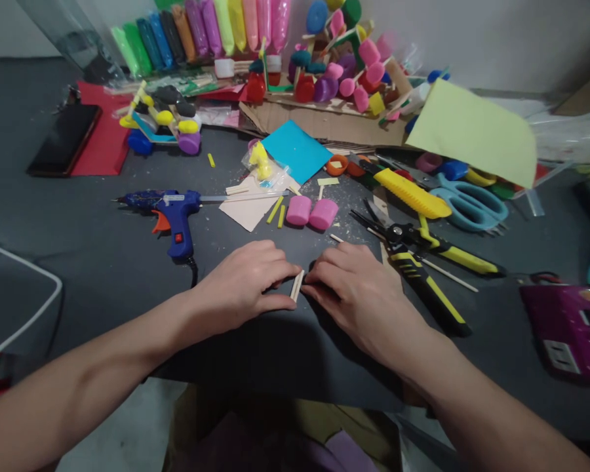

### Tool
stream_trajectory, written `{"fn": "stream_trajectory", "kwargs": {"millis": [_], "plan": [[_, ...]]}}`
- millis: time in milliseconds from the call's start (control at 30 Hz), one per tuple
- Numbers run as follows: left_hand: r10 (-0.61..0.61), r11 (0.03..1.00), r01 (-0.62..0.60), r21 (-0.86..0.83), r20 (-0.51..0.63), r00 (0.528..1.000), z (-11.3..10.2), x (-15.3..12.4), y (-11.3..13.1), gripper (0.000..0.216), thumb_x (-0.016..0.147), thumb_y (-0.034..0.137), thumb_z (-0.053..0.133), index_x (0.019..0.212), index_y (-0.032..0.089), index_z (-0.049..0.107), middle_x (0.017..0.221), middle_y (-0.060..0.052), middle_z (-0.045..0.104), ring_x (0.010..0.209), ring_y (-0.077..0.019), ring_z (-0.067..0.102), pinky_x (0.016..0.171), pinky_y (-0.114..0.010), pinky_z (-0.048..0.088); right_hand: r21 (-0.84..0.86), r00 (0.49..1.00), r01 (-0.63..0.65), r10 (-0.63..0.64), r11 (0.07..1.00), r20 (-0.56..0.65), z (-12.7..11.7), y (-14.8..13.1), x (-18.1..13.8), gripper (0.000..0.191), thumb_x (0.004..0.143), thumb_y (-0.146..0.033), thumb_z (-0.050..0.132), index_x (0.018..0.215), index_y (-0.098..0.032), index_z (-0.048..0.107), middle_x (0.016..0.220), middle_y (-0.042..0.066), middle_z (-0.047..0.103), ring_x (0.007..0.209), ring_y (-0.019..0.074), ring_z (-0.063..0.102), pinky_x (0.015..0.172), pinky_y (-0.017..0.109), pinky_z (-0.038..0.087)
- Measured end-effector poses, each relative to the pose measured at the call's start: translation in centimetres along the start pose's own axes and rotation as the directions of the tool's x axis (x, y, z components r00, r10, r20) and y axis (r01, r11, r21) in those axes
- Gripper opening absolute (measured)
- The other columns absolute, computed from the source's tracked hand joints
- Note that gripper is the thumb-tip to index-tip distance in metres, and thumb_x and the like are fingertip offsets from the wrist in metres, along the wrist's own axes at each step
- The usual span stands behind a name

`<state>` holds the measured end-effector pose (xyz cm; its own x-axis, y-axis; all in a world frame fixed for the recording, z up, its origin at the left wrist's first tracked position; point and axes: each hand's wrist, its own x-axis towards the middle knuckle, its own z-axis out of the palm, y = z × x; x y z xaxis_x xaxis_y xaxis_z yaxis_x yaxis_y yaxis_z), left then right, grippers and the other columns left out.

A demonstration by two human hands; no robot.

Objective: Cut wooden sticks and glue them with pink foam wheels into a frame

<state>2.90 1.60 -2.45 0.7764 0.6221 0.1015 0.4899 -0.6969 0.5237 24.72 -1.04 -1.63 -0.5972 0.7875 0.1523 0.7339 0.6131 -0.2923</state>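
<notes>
Two short wooden sticks (297, 286) lie side by side near the front of the dark table. My left hand (248, 282) pinches them between thumb and forefinger, one fingertip near each end. My right hand (356, 288) is curled at their right side, thumb and fingers bent inward; whether something is between its fingertips is hidden. Just beyond my hands stand two pink clay cylinders (299, 211) with thin sticks attached. A thin wooden stick (450, 274) lies partly under yellow-and-black pliers (430, 252), right of my right hand.
A blue glue gun (179, 213) lies at left, its cord running toward my left forearm. Behind are a toy car (164, 121), a phone (65, 139), blue paper (297, 151) and clay packets (206, 29). A yellow cutter (413, 192) and scissors (472, 203) lie right; a purple box (565, 328) stands far right.
</notes>
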Motion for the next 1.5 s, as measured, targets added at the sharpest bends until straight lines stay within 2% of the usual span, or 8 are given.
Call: {"fn": "stream_trajectory", "kwargs": {"millis": [200, 433, 667, 833, 1000, 1133, 1267, 1500], "plan": [[0.010, 1.000, -0.010, -0.011, -0.028, 1.000, 0.3, -0.1, -0.1, 0.042, 0.096, 0.048, 0.057, 0.111, 0.011, 0.070, 0.081, -0.006, 0.065, 0.078, -0.0193, 0.054, 0.070, -0.030, 0.042, -0.009, 0.998, 0.039, -0.039, 0.999, -0.052, 0.5, -0.3, 0.2, 0.025, 0.098, -0.017, 0.054, 0.075, -0.019, 0.063, 0.075, 0.004, 0.061, 0.074, 0.0209, 0.049, 0.072, 0.034, 0.036], [0.043, 0.999, -0.044, -0.006, -0.054, 0.998, 0.3, 0.0, 0.0, 0.041, 0.094, 0.048, 0.059, 0.104, 0.009, 0.071, 0.076, -0.004, 0.063, 0.075, -0.0189, 0.052, 0.068, -0.030, 0.041, -0.016, 0.996, 0.064, -0.065, 0.998, -0.056, 0.8, -0.6, 0.4, 0.026, 0.096, -0.012, 0.055, 0.072, -0.018, 0.062, 0.072, 0.003, 0.058, 0.072, 0.0209, 0.048, 0.072, 0.035, 0.035], [-0.007, 1.000, 0.007, -0.022, 0.003, 1.000, -0.3, 0.0, -0.1, 0.046, 0.089, 0.052, 0.065, 0.111, 0.012, 0.068, 0.083, -0.005, 0.065, 0.080, -0.0195, 0.056, 0.071, -0.030, 0.042, 0.075, 0.999, 0.006, -0.009, 0.997, 0.045, -0.2, 0.0, 0.3, 0.021, 0.099, -0.019, 0.054, 0.082, -0.016, 0.065, 0.082, 0.006, 0.065, 0.080, 0.0217, 0.053, 0.074, 0.036, 0.037], [-0.032, 0.999, 0.032, -0.043, 0.007, 0.999, -0.7, -0.3, -0.4, 0.053, 0.085, 0.055, 0.069, 0.117, 0.012, 0.066, 0.089, -0.005, 0.065, 0.085, -0.0214, 0.058, 0.075, -0.033, 0.043, 0.072, 0.997, -0.063, 0.066, 0.995, -0.048, -0.8, 1.0, 0.2, 0.016, 0.097, -0.021, 0.058, 0.083, -0.017, 0.065, 0.082, 0.006, 0.065, 0.080, 0.0222, 0.054, 0.073, 0.035, 0.040], [-0.070, 0.997, 0.071, -0.040, 0.026, 0.997, -1.1, -0.5, -0.1, 0.050, 0.088, 0.045, 0.071, 0.124, 0.013, 0.063, 0.097, -0.006, 0.065, 0.093, -0.0237, 0.059, 0.081, -0.036, 0.043, 0.082, 0.998, -0.032, 0.036, 0.996, -0.046, -0.9, 1.0, 0.2, 0.017, 0.097, -0.022, 0.058, 0.085, -0.016, 0.067, 0.084, 0.007, 0.065, 0.080, 0.0230, 0.055, 0.075, 0.037, 0.041], [-0.095, 0.995, 0.095, -0.031, 0.009, 0.995, -1.3, -0.5, 0.1, 0.053, 0.089, 0.036, 0.072, 0.134, 0.012, 0.058, 0.109, -0.009, 0.062, 0.104, -0.0257, 0.056, 0.090, -0.040, 0.044, 0.029, 1.000, 0.005, -0.005, 1.000, -0.003, -1.0, 0.2, 0.1, 0.022, 0.096, -0.034, 0.063, 0.087, -0.015, 0.068, 0.086, 0.008, 0.064, 0.083, 0.0255, 0.054, 0.076, 0.039, 0.040], [-0.088, 0.996, 0.089, -0.020, 0.024, 0.996, -1.1, -0.3, 0.0, 0.060, 0.086, 0.043, 0.074, 0.135, 0.012, 0.059, 0.111, -0.011, 0.060, 0.107, -0.0276, 0.053, 0.094, -0.044, 0.043, -0.133, 1.000, 0.020, -0.018, 0.991, 0.013, -0.9, -0.8, -0.1, 0.041, 0.085, -0.053, 0.072, 0.093, -0.014, 0.066, 0.089, 0.008, 0.061, 0.084, 0.0287, 0.052, 0.072, 0.040, 0.037], [-0.106, 0.993, 0.107, -0.041, 0.016, 0.994, -0.8, 0.1, 0.3, 0.048, 0.087, 0.044, 0.072, 0.122, 0.013, 0.065, 0.109, -0.010, 0.059, 0.108, -0.0278, 0.051, 0.096, -0.045, 0.042, -0.191, 1.000, 0.003, 0.000, 0.982, 0.015, -0.6, -1.0, -0.3, 0.042, 0.085, -0.050, 0.073, 0.100, -0.012, 0.066, 0.091, 0.009, 0.061, 0.086, 0.0298, 0.052, 0.072, 0.040, 0.036]]}}
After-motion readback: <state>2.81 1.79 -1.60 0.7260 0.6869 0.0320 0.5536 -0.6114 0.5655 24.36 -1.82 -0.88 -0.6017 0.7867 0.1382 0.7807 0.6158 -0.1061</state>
